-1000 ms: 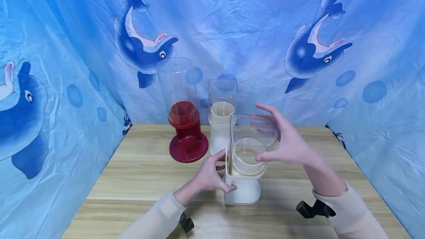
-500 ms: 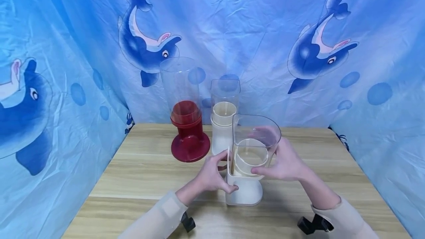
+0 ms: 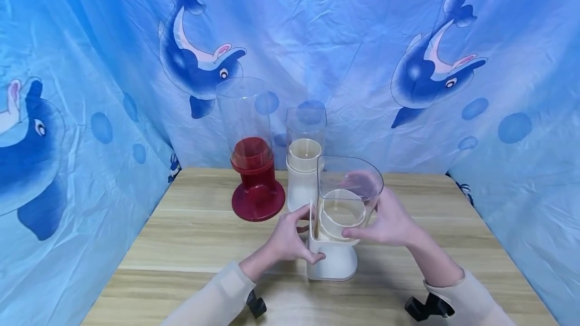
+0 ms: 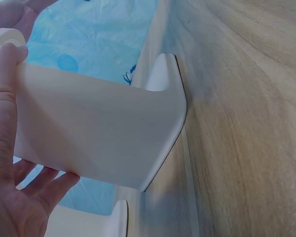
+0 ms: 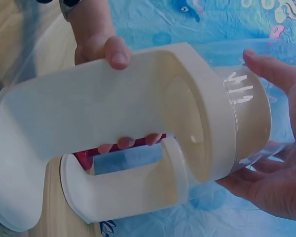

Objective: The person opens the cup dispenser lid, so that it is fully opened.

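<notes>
A white stand with a broad foot is upright on the table near the middle, its ring holding a clear, open-topped container. My left hand grips the upright of this stand from the left, thumb in front and fingers behind, as the left wrist view of the same stand confirms. Round the lower part of the clear container curls my right hand. In the right wrist view, the cream-coloured inner collar shows through the clear wall between thumb and fingers.
Behind to the left is a red stand carrying a tall clear cylinder. A second white stand with a narrower clear container is right behind the held one. A blue dolphin-print cloth surrounds the wooden table.
My right hand, spread beside the clear container a second ago, has come down and in and now grips it. The left hand keeps its hold; the stands have not moved.
</notes>
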